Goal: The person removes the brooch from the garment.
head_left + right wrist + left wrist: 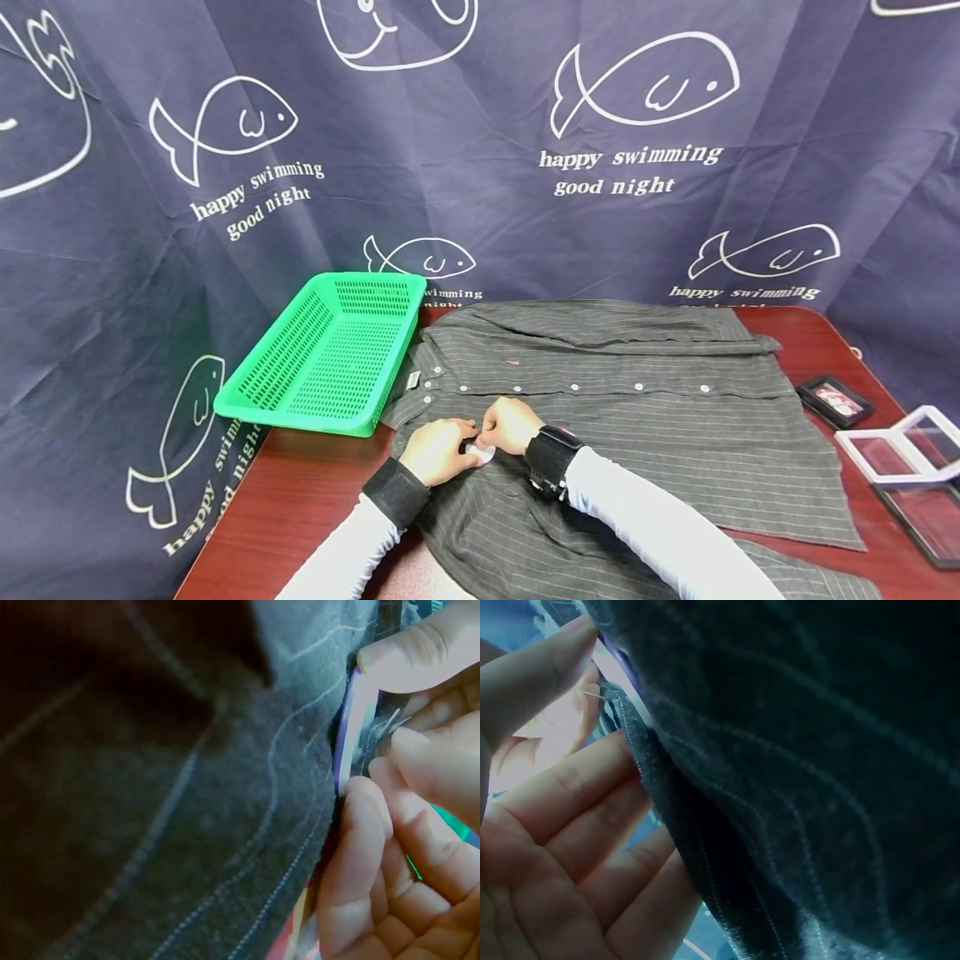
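Observation:
A dark grey pinstriped shirt [615,433] lies spread out, with white buttons down its front. Both hands meet over its near side at a small round white pin badge [481,452]. In the right wrist view the badge [361,724] is edge-on with a purple rim against the cloth, and a thin metal pin [393,720] sticks out beside it. My left hand [438,450] pinches the badge and cloth, its thumb [562,656] at the badge's edge. My right hand [510,425] has its fingertips around the badge's pin side, thumb and fingers bent.
A green plastic basket [367,423] stands on the red-brown table [300,483] at the shirt's collar end. To the right lie a black frame [834,402] with a picture, a white hinged frame [885,454] and another dark-edged frame [926,517]. A printed blue curtain [487,192] hangs behind.

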A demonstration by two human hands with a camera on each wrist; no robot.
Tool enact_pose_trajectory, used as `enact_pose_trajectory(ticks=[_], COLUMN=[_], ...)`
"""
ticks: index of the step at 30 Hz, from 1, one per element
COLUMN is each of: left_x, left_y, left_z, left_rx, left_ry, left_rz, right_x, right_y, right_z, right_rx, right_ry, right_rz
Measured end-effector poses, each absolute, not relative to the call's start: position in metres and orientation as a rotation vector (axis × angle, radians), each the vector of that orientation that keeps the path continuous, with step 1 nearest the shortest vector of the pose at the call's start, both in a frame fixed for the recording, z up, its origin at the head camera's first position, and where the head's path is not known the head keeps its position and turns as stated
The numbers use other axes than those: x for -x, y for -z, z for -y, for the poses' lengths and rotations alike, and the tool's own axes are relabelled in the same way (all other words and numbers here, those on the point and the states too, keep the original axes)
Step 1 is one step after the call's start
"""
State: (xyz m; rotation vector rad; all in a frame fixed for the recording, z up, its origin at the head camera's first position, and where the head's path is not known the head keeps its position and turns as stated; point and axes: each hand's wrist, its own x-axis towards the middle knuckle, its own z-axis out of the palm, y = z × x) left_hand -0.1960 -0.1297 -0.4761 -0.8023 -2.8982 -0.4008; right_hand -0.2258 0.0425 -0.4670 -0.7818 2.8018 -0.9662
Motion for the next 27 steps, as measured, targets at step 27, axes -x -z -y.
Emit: enact_pose_trajectory(ticks=[27], left_x=[0.204], left_y=[0.487], left_z=[0.136], left_rx=[0.875], left_ry=[0.363], left_rz=[2.902], right_x=[0.204], right_y=[0.469], right_z=[-0.054], right_rx=[1.328], right_ry=[0.655], right_rz=[-2.896])
